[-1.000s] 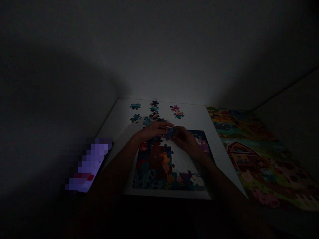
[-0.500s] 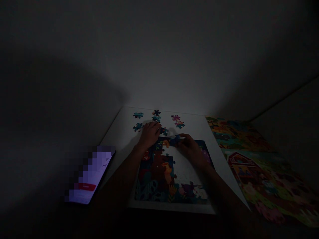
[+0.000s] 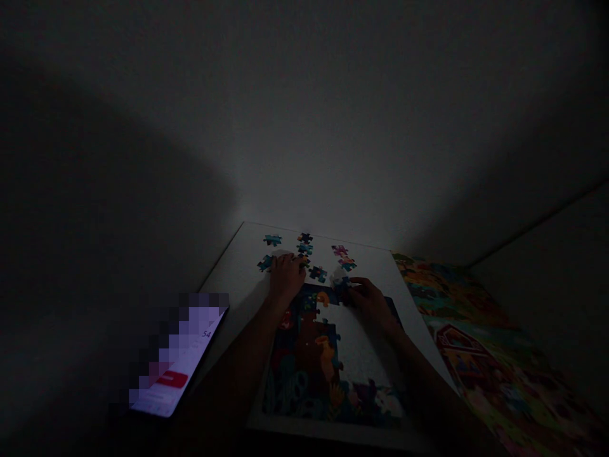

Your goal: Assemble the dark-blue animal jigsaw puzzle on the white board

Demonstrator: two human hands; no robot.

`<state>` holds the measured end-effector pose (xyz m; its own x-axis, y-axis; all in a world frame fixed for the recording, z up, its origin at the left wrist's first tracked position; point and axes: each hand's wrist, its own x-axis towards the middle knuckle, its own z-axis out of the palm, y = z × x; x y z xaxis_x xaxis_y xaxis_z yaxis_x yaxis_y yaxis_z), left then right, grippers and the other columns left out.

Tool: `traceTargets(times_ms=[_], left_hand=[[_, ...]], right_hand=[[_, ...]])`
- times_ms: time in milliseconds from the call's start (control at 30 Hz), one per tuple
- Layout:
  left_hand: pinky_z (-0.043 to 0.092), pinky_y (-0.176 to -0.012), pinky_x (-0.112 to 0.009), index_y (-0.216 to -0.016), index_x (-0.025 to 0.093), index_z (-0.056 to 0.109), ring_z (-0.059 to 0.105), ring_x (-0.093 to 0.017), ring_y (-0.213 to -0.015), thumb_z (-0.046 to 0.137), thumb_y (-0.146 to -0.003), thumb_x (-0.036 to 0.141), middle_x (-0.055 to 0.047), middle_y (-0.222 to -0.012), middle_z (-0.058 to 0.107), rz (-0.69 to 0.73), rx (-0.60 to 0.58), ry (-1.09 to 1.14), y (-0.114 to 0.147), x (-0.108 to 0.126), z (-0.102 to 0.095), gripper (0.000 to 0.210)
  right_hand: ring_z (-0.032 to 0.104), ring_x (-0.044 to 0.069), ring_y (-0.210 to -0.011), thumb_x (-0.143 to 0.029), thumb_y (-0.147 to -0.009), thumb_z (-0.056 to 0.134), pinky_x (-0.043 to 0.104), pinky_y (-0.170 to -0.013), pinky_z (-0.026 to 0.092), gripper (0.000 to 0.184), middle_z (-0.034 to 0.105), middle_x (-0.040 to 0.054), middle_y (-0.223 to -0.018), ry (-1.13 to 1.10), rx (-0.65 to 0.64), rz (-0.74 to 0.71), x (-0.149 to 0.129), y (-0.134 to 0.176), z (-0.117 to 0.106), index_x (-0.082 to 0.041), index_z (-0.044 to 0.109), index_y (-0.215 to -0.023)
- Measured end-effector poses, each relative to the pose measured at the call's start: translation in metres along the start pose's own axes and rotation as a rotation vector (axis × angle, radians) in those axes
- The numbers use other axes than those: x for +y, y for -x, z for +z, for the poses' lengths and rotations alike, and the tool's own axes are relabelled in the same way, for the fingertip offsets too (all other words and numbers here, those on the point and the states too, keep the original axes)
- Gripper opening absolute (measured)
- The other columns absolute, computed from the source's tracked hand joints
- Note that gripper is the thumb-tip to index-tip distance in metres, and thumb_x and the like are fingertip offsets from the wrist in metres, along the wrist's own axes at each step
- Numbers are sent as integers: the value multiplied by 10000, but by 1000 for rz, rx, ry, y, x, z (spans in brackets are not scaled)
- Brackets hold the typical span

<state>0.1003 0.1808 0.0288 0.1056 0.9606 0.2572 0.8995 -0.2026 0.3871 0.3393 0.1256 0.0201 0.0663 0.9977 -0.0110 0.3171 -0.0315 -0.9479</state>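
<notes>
"If you begin at the near side, what comes first?"

"A partly joined jigsaw (image 3: 311,349) on a white counter (image 3: 233,273). Its left side and near strip are together; white shows through a gap toward the right."

"And to either side of it?"

"On the left, a lit phone (image 3: 195,362), partly pixelated, with a red bar on its screen. On the right, a farm picture (image 3: 461,349) with a red barn, and a second colourful picture (image 3: 428,285) beyond it."

"What about the right hand (image 3: 371,299)?"

"Thumb and finger are pinched on a dark blue piece (image 3: 341,289) at the jigsaw's far edge. I can't tell whether it touches its neighbours."

"The left hand (image 3: 287,276)?"

"It's palm down, a little farther off, over some loose pieces. I can't tell whether its fingers grip one."

"Anything between the hands?"

"One loose piece (image 3: 318,274), just beyond the jigsaw."

"And farthest?"

"A pink piece (image 3: 339,250) on the right, a teal piece (image 3: 273,240) on the left, a dark piece (image 3: 305,238) between them, then the dim wall (image 3: 309,139)."
</notes>
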Motion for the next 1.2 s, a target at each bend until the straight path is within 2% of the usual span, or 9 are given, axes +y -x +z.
traceTargets(times_ms=[133, 233, 367, 533, 800, 900, 1000, 1100, 1200], left_hand=[[326, -1098, -472, -1094, 207, 685, 524, -284, -1220, 563, -889, 237, -110, -1251, 632, -33, 34, 13, -2, -8, 1, 240], [314, -1108, -478, -1092, 212, 681, 532, -276, -1212, 539, -903, 216, -96, -1236, 646, -24, 38, 29, -3, -12, 1, 236], [278, -1138, -509, -1169, 220, 653, 514, -282, -1246, 551, -905, 234, -96, -1276, 631, -61, 81, 38, -3, -16, 0, 283], [186, -1166, -605, -1230, 224, 635, 486, -331, -1270, 576, -896, 293, -128, -1311, 608, -152, 174, -18, -4, -25, -2, 347], [222, -1154, -589, -1156, 216, 674, 519, -320, -1229, 485, -868, 129, -119, -1247, 642, -234, 256, 4, -4, -33, 2, 356], [199, -1169, -568, -1067, 204, 702, 527, -316, -1227, 518, -800, 86, -126, -1214, 655, -239, 318, 220, -7, -35, 4, 344], [331, -1121, -487, -904, 209, 711, 609, -266, -1106, 498, -720, 44, -90, -1060, 703, -321, 465, 636, -17, -41, 3, 326], [513, -900, -372, -850, 194, 668, 659, -214, -931, 423, -707, 72, -60, -911, 699, -439, 588, 817, -28, -52, 0, 309], [543, -701, -285, -871, 176, 616, 667, -165, -768, 329, -731, 103, -47, -822, 660, -514, 659, 859, -34, -61, -3, 327]], right_hand=[[641, 176, -622, -381, -757, 597, 268, -523, 467, 383, 710, 56, -813, 151, 12, 59, -6, -19, -3, -174, 612, -1079], [656, 178, -670, -317, -784, 565, 265, -566, 469, 277, 716, 59, -838, 349, 40, 63, -12, -31, -2, -178, 649, -1008], [669, 189, -757, -271, -821, 529, 278, -659, 471, 234, 723, 56, -859, 557, 93, -40, -15, -39, 4, -190, 675, -984], [663, 198, -816, -291, -866, 477, 301, -735, 484, 297, 722, 71, -938, 623, 125, -108, -10, -40, 9, -183, 670, -1065], [662, 206, -914, -273, -867, 528, 295, -801, 482, 293, 704, 90, -1037, 694, 136, -105, -7, -45, 9, -172, 680, -1096], [659, 199, -935, -244, -862, 549, 287, -821, 479, 273, 704, 92, -1059, 721, 115, -123, -10, -47, 8, -174, 688, -1086], [660, 193, -908, -223, -865, 540, 296, -829, 483, 257, 711, 91, -1050, 728, 129, -134, -16, -53, 8, -179, 698, -1063], [663, 189, -872, -228, -883, 514, 306, -825, 491, 255, 718, 91, -1032, 701, 140, -155, -25, -67, 17, -180, 707, -1043], [666, 192, -909, -226, -882, 526, 311, -860, 489, 242, 724, 87, -1037, 665, 89, -224, -35, -87, 34, -190, 715, -1028]])
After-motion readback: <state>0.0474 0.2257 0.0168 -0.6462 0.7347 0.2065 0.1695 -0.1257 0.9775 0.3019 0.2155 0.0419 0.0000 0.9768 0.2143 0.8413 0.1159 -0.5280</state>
